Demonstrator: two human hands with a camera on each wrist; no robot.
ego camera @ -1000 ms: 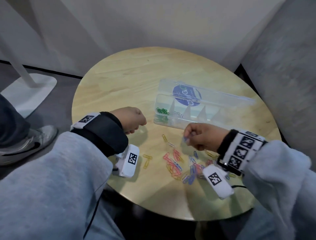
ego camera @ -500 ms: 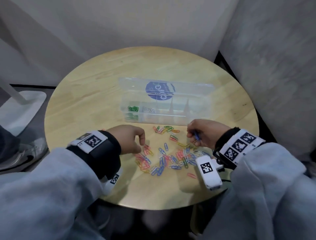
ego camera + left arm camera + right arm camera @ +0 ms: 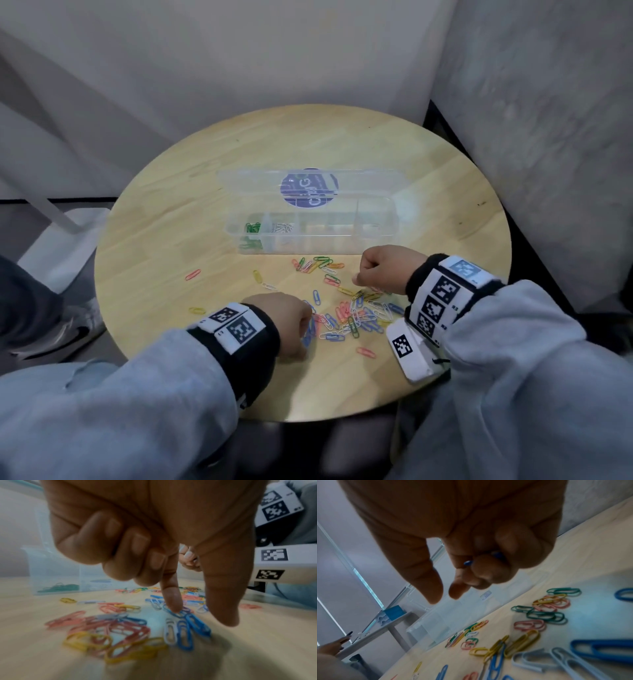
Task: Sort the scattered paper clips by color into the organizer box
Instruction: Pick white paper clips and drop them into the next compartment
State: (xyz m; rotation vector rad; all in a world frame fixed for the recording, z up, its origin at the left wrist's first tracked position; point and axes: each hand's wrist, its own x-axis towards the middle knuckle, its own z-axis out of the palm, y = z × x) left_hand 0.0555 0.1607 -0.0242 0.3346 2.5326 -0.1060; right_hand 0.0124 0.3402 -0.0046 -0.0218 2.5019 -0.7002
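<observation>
A clear organizer box lies open on the round wooden table. Green clips fill its leftmost compartment and white clips the one beside it. Mixed coloured paper clips are piled in front of the box. At the pile's left edge, my left hand presses its index fingertip on a blue clip; the thumb stands apart and the other fingers are curled. My right hand hovers over the pile's far right side. Its curled fingers grip blue clips, while thumb and index are apart.
Stray clips lie apart from the pile: a red one, a yellow one, another red one. A grey wall stands close on the right. A white stand base and a shoe are on the floor at left.
My left hand has come back from beside the box to the pile's left edge and set its index finger on a blue clip. My right hand stays over the pile, gripping blue clips.
</observation>
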